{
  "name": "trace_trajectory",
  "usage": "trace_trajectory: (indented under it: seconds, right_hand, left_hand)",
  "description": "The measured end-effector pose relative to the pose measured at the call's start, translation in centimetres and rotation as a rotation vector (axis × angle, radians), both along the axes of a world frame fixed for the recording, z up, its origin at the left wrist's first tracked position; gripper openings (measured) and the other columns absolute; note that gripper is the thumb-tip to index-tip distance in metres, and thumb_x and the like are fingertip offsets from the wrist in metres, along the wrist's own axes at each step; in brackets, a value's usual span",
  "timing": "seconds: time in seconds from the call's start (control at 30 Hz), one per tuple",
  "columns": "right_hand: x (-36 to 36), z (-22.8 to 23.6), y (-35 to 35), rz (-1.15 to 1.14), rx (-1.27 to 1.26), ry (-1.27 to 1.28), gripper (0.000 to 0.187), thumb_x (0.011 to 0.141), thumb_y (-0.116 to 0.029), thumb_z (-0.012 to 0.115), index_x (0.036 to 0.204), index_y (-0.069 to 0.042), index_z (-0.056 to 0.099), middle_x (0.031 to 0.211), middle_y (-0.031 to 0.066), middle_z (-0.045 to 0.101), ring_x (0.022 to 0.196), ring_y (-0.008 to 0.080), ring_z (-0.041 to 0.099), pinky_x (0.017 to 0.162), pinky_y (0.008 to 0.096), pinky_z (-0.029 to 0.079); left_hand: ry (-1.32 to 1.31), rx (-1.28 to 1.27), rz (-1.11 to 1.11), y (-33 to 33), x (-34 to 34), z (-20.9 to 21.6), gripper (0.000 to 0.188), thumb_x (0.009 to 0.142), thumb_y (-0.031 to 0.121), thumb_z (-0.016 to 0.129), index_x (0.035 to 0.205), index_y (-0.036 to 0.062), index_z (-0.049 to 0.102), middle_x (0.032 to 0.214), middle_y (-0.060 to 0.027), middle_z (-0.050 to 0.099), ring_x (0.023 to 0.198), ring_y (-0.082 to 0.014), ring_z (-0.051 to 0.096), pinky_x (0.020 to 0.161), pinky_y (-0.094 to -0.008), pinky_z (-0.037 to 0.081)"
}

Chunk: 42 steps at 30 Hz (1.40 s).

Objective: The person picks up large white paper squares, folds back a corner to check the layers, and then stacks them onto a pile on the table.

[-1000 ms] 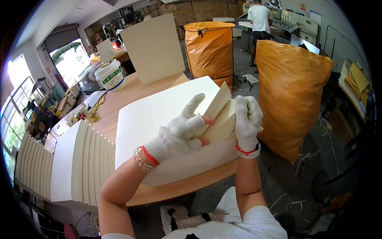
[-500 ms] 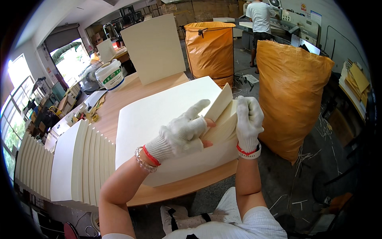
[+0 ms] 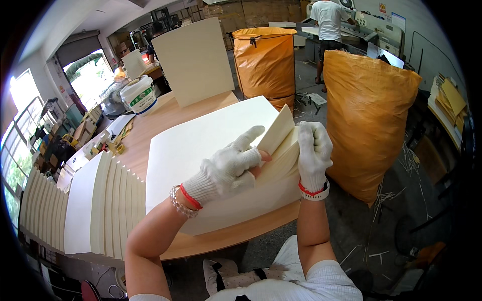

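A stack of large white sheets (image 3: 201, 145) lies on the wooden table in front of me, its right corner bent up into a fanned flap (image 3: 278, 131). My left hand (image 3: 228, 168), in a white knit glove with bare thumb and fingertip, rests over the stack. One gloved finger stretches along the flap, while the bare thumb and fingertip close on the sheet edges. Gloved too, my right hand (image 3: 315, 153) is curled into a fist around the sheets' right edge. How many sheets each hand grips is hidden.
Staggered piles of thick white sheets (image 3: 108, 200) stand at the left. Beyond are an upright board (image 3: 196, 62), a white bucket (image 3: 139, 95) and tape (image 3: 120, 148). Two orange sacks (image 3: 369, 120) (image 3: 264, 65) stand by the table. A person (image 3: 329, 30) works at a machine behind.
The bare thumb and fingertip of my left hand have come closer together at the sheet edges. My right hand holds its place. The person behind has an arm reached farther toward the machine.
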State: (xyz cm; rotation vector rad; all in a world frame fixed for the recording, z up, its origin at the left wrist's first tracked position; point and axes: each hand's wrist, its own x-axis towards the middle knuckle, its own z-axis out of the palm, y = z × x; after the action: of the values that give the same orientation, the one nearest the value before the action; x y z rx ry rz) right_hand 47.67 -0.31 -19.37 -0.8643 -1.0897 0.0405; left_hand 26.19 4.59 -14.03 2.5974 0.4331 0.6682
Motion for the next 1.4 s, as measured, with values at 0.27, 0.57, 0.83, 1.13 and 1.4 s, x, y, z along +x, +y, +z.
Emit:
trace_trajectory:
  seconds: [0.27,0.57,0.83,1.13,1.4]
  right_hand:
    - [-0.1,-0.1,0.0,0.004,-0.007,0.009,0.024,0.104,-0.012,0.060,0.083,-0.001,0.057,0.074,0.0002,0.053,0.067,0.0056,0.046,0.061,0.0263,0.041]
    - [-0.1,-0.2,0.0,0.036,-0.010,0.031,0.022,0.103,-0.010,0.061,0.083,-0.001,0.057,0.074,-0.0006,0.053,0.066,0.0048,0.045,0.060,0.0257,0.040]
    - [0.0,-0.4,0.2,-0.010,0.007,0.030,0.022,0.103,-0.010,0.062,0.083,-0.001,0.058,0.074,-0.0011,0.053,0.066,0.0045,0.046,0.060,0.0250,0.041]
    - [-0.5,0.0,-0.2,0.099,0.016,0.105,0.019,0.102,-0.009,0.063,0.084,-0.002,0.058,0.074,-0.0029,0.053,0.066,0.0035,0.045,0.060,0.0240,0.041]
    - [-0.4,-0.1,-0.1,0.024,0.003,0.100,0.019,0.102,-0.010,0.064,0.085,-0.002,0.058,0.075,-0.0033,0.053,0.067,0.0028,0.044,0.061,0.0233,0.041]
  left_hand:
    - [0.009,0.075,0.135,-0.8,0.3,0.0,0.046,0.069,0.011,0.091,0.111,0.0140,0.073,0.161,-0.0216,0.035,0.127,-0.0378,0.060,0.097,-0.0399,0.053]
    - [-0.006,0.053,0.043,-0.4,0.2,0.0,0.045,0.075,0.001,0.081,0.117,0.0118,0.073,0.156,-0.0275,0.041,0.117,-0.0362,0.066,0.087,-0.0374,0.056]
    - [0.025,0.063,0.082,-1.2,0.4,0.6,0.034,0.074,0.006,0.084,0.104,0.0087,0.069,0.153,-0.0289,0.043,0.117,-0.0400,0.066,0.092,-0.0381,0.055]
    - [-0.035,0.115,0.014,-0.4,0.2,-0.2,0.036,0.072,-0.011,0.068,0.104,0.0034,0.072,0.153,-0.0328,0.042,0.114,-0.0372,0.067,0.087,-0.0362,0.055]
    - [0.018,0.077,0.089,-1.1,0.4,0.2,0.037,0.072,-0.011,0.067,0.105,0.0046,0.072,0.156,-0.0305,0.040,0.108,-0.0350,0.068,0.085,-0.0373,0.056]
